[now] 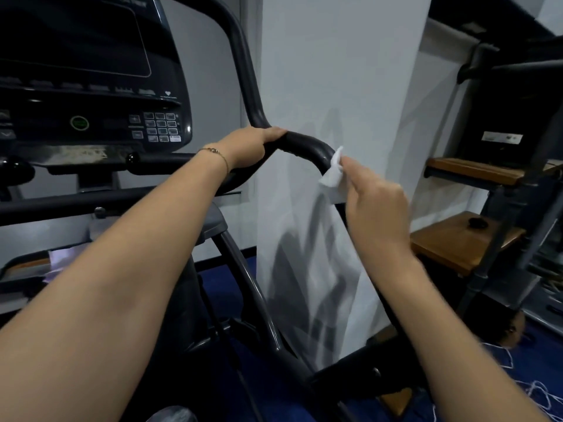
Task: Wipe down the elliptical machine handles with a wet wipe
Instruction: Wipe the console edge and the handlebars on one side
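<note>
- Head view: L hand [253,144] is wrapping its fingers over the black handle [304,144] at centre frame, right where the tube is bending out of its upright run. A thin bracelet [216,153] is sitting on that wrist.
- R hand [377,208], centre-right, is pinching a bunched white wet wipe [333,169] btwn thumb & fingertips. The wipe is touching the outer curve of the handle. The hands are sitting apart, w/ a bare stretch of tube btwn them.
- Risk 1: only a small wad seems to be meeting the tube, so the far side is prob. getting missed unless the wipe is wrapped round.
- Risk 2: the pinch is looking light. A drag along the rubbery grip could be pulling the wipe out of the fingers.
- Risk 3: the patch under L hand is getting skipped unless that hand shifts. If this arm swings, letting go could be setting it moving.
- Handle axis: it is coming down from top-centre, kinking at L hand, running approx left-to-right across mid frame, then curving down toward lower right behind R hand.
- Wipe axis: it is standing approx upright along that curve, w/ a loose corner pointing up.
- Around: the console [91,86] is filling upper left, a white pillar [335,71] is standing behind, and a wooden shelf [466,172] is showing at right.
</note>
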{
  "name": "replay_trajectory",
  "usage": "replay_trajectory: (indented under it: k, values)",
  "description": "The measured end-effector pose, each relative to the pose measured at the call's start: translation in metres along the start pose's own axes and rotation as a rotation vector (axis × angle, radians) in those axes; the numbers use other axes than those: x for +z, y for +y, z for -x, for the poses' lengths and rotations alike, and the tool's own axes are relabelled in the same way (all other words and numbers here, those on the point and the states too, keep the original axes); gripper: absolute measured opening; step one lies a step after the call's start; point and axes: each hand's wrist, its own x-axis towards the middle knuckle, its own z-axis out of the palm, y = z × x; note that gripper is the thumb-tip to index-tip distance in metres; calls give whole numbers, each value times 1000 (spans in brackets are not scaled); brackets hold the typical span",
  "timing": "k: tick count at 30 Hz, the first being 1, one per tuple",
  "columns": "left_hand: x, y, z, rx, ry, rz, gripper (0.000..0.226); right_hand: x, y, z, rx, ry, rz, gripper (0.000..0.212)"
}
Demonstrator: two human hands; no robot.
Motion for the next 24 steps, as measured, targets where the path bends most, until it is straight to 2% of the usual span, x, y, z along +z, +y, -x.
replay_trajectory:
  k: [2,4,6,7,9,12,15,19,24]
  values:
    - [1,-6,-3,-9,5,30,78,26,-17,18,271,-101,-467,28]
    - [-1,-7,-3,-16,17,73,76,62,-21,24,757,-175,-985,23]
    - [-4,-8,-4,-15,19,106,76,88,-20,15,1275,-12,-1471,19]
    - [-4,-10,-6,-9,19,119,77,97,-18,10,1414,114,-1639,17]
    - [-4,-18,-10,14,9,136,80,104,-13,-2,1444,259,-1861,17]
    - [-1,-27,-15,66,-17,119,85,109,-14,-21,1281,343,-2017,28]
    - [-1,-28,-17,101,-35,64,88,124,-20,-45,1284,402,-2018,15]
    - [-3,-31,-16,97,-41,86,90,134,-27,-58,1339,331,-1982,21]
    - [-3,-29,-14,77,-28,103,88,139,-13,-61,1336,348,-1972,26]
